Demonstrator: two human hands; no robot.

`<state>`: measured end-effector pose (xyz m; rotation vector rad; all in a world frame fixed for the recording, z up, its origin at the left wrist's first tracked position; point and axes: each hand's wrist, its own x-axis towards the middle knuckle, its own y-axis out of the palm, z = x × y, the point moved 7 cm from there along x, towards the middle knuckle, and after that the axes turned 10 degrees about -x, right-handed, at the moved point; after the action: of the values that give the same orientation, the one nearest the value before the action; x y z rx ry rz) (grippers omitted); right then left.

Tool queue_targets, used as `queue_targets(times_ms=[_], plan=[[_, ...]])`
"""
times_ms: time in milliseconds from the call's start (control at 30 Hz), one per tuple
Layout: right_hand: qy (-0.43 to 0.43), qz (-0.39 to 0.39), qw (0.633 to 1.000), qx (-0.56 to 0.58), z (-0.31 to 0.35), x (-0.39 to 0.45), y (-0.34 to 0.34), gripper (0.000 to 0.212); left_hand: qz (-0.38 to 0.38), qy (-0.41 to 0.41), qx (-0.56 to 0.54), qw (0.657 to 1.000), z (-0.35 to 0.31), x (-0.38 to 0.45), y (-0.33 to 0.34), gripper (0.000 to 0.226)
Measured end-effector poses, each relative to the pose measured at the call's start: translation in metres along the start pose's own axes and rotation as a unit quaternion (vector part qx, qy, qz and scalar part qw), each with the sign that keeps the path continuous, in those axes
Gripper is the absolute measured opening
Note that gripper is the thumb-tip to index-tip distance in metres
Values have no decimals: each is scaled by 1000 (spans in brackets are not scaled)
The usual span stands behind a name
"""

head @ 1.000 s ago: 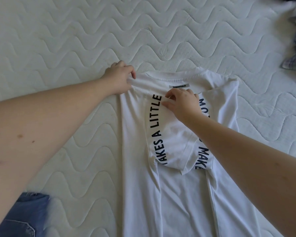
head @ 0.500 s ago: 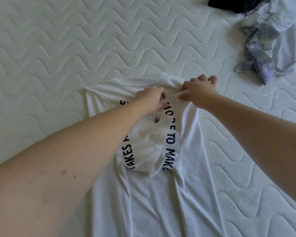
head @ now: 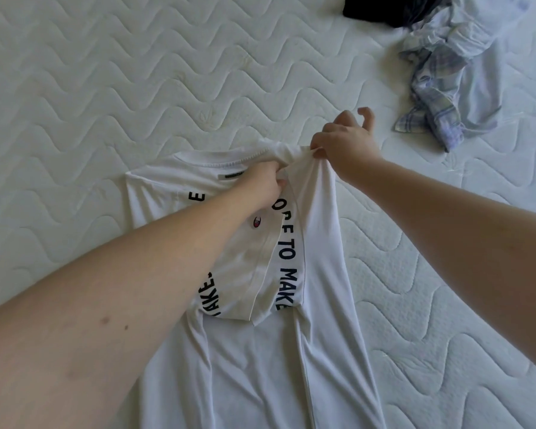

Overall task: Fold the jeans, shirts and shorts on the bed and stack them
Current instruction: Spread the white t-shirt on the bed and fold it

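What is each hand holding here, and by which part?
Both grip the white T-shirt: right hand pinches its shoulder fold, left hand beside the collar.

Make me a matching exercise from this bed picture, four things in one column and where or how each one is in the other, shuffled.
Things:
1. white T-shirt
2. plaid shirt
3. dark garment
4. right hand

States:
A. crumpled, far right of the mattress
B. pinching the T-shirt's shoulder
C. spread flat, sides folded in
D. at the top edge, partly cut off

Pairs: 1-C, 2-A, 3-D, 4-B
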<state>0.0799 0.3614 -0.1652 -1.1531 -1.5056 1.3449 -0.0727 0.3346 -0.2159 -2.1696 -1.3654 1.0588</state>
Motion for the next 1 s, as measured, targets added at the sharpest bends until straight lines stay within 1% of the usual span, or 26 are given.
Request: queue_targets(times_ms=[100, 167, 233, 300, 333, 400, 500, 533, 567, 633, 700, 733, 800, 833, 900, 1000], plan=[[-9, -13, 1000, -14, 12, 3, 4, 19, -7, -3, -2, 1000, 2, 4, -3, 7], [-1, -11, 1000, -10, 17, 1, 10, 22, -10, -9, 7, 1000, 2, 4, -3, 9], [46, -19, 998, 34, 14, -5, 14, 30, -14, -15, -2, 1000, 2, 6, 0, 8], [133, -25, 983, 126, 1, -19, 18, 43, -30, -20, -37, 999, 1, 6, 1, 11], [175, -23, 968, 177, -7, -29, 22, 45, -41, -13, -44, 998, -1, 6, 0, 16], [251, 10, 929, 270, -21, -51, 37, 44, -46, 19, -38, 998, -10, 9, 1, 23], [357, 74, 838, 405, -29, -82, 63, 44, -36, 49, -54, 997, -30, 15, 6, 28], [372, 91, 823, 419, -26, -88, 67, 45, -33, 50, -62, 996, -36, 19, 8, 30], [366, 103, 825, 417, -21, -92, 68, 46, -24, 46, -63, 997, -42, 24, 11, 33], [315, 117, 853, 400, -6, -93, 67, 49, -9, 28, -31, 999, -50, 33, 16, 32], [288, 128, 872, 374, 3, -99, 67, 46, -31, -1, -2, 1000, -50, 40, 15, 15], [295, 133, 875, 360, 4, -104, 69, 39, -50, -21, -3, 999, -46, 40, 14, 8], [325, 138, 870, 344, 0, -116, 72, 24, -88, -40, -16, 995, -38, 36, 12, 9], [339, 140, 866, 340, -1, -121, 74, 20, -99, -37, -21, 994, -36, 32, 12, 10], [371, 135, 857, 331, -6, -130, 76, 22, -120, -11, -24, 992, -37, 26, 13, 14], [403, 117, 856, 301, -11, -137, 73, 28, -140, 14, -6, 990, -39, 15, 14, 27]])
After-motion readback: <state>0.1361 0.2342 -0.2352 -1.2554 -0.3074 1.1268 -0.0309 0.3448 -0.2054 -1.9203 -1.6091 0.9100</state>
